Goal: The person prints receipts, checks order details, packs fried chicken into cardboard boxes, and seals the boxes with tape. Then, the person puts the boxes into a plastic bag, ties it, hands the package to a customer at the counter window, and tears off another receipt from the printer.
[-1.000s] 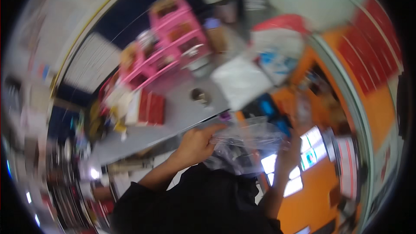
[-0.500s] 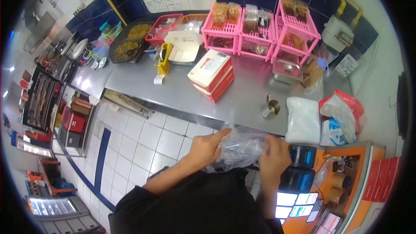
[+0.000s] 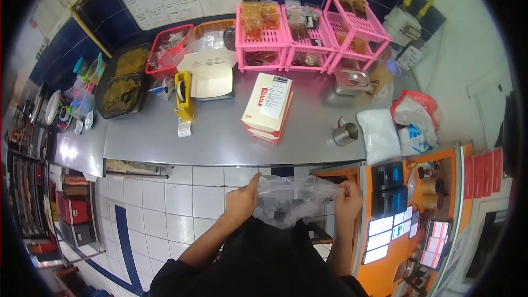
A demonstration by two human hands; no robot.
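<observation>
- Hands first: left hand (image 3: pixel 242 201) and right hand (image 3: pixel 348 202) each pinch an edge of a clear plastic bag (image 3: pixel 294 198), which is stretched between them in front of the body, below the counter's (image 3: pixel 220 137) near edge.
- Bag is thin, see-through and crumpled, sagging in the middle.
- Metal cup (image 3: pixel 345 132) stands on the counter by a white bag (image 3: pixel 379 135); its contents cannot be seen.
- White and red boxes (image 3: pixel 268 107) are stacked mid-counter, a yellow tape dispenser (image 3: pixel 183 98) to their left.
- Dark tray (image 3: pixel 122 80) holds yellowish food.
- Pink baskets (image 3: pixel 308 36) at the back hold packed snacks.
</observation>
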